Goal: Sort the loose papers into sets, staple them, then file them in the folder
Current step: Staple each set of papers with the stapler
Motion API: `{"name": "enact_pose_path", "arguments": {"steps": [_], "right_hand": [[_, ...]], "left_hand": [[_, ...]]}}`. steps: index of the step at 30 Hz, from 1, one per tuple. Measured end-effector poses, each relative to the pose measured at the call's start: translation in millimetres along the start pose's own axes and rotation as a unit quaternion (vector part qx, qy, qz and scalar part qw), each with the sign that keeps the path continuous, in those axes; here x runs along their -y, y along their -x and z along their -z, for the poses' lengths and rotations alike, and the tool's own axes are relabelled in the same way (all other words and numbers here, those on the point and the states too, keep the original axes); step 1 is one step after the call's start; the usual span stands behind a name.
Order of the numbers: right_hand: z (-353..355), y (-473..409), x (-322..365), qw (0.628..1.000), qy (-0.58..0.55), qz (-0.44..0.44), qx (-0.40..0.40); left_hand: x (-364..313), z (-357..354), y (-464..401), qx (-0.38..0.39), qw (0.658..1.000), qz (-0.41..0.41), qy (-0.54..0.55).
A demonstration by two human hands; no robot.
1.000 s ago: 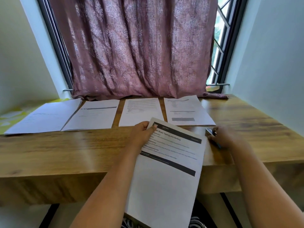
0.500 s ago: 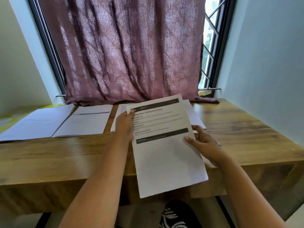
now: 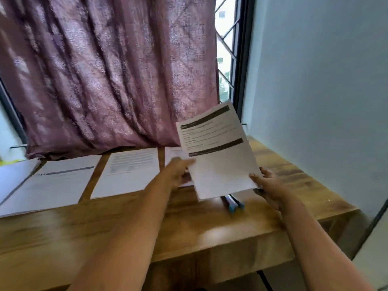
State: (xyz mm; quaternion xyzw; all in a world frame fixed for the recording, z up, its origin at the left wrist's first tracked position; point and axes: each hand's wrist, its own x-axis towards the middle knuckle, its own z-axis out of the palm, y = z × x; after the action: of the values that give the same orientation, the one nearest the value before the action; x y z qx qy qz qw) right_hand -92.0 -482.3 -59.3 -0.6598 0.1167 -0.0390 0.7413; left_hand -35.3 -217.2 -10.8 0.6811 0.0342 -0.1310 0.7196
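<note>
Daylight from the window; glare on the desk; motion-blurred, edges warped.

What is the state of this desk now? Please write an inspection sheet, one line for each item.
Surface: brown wooden desk, glossy.
Job's things: white printed sheet with dark bars held tilted above the desk; three white paper piles in a row by the window, a fourth mostly hidden behind the sheet; blue and black stapler under the sheet's lower edge.
Clutter: nothing seen.
Grippers: left hand and right hand grip the sheet's edges.
Cables: nothing seen.
Surroundings: mauve curtain, pale wall.
</note>
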Motion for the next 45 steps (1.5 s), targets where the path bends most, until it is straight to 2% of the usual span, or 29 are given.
{"name": "enact_pose_path", "arguments": {"steps": [2,3,4,6,8,10,13,15,18,21,26,30,31,34,35,39,43,45], "right_hand": [[23,-25,-6,0.998,0.039,0.003,-0.043],[31,-33,-8,0.992,0.099,0.019,-0.071],[39,-42,-7,0.975,0.189,0.04,-0.112],[47,-55,-8,0.912,0.353,0.081,-0.193],[54,-68,-8,0.88,0.386,0.121,-0.249],[64,-84,-7,0.857,0.395,0.151,-0.294],[77,-100,-8,0.853,0.415,0.122,-0.293],[76,-104,-10,0.831,0.467,0.099,-0.287],[71,-109,-13,0.771,0.551,0.165,-0.276],[69,-109,-15,0.77,0.542,0.224,-0.252],[68,-109,-18,0.764,0.582,0.152,-0.235],[67,-106,-17,0.748,0.616,0.132,-0.206],[67,-105,-17,0.743,0.62,0.141,-0.21],[63,-102,-14,0.723,0.613,0.222,-0.227],[61,-100,-13,0.719,0.612,0.243,-0.224],[42,-79,-10,0.703,0.624,0.283,-0.19],[-21,-59,5,0.733,0.57,0.338,-0.156],[-73,-46,7,0.749,0.538,0.368,-0.118]], "left_hand": [[20,-28,-22,0.028,0.995,-0.009,-0.096],[25,-43,-29,0.031,0.988,-0.023,-0.15],[27,-58,-41,0.028,0.981,-0.041,-0.188],[27,-83,-57,0.017,0.975,-0.048,-0.214],[25,-107,-78,-0.005,0.97,-0.051,-0.239],[25,-125,-94,-0.018,0.943,-0.087,-0.32],[25,-140,-105,-0.022,0.89,-0.133,-0.436],[29,-142,-112,-0.015,0.855,-0.15,-0.497],[36,-140,-121,-0.031,0.783,-0.194,-0.59],[33,-147,-122,-0.028,0.739,-0.206,-0.641],[26,-157,-120,0.026,0.731,-0.154,-0.664],[34,-155,-112,0.008,0.729,-0.179,-0.66],[36,-153,-109,0.002,0.738,-0.191,-0.647],[39,-139,-96,0.005,0.796,-0.212,-0.567],[39,-133,-89,0.004,0.803,-0.224,-0.552],[35,-93,-57,-0.03,0.796,-0.273,-0.539],[29,-36,-28,-0.075,0.815,-0.283,-0.5],[27,4,-8,-0.106,0.812,-0.275,-0.504]]}}
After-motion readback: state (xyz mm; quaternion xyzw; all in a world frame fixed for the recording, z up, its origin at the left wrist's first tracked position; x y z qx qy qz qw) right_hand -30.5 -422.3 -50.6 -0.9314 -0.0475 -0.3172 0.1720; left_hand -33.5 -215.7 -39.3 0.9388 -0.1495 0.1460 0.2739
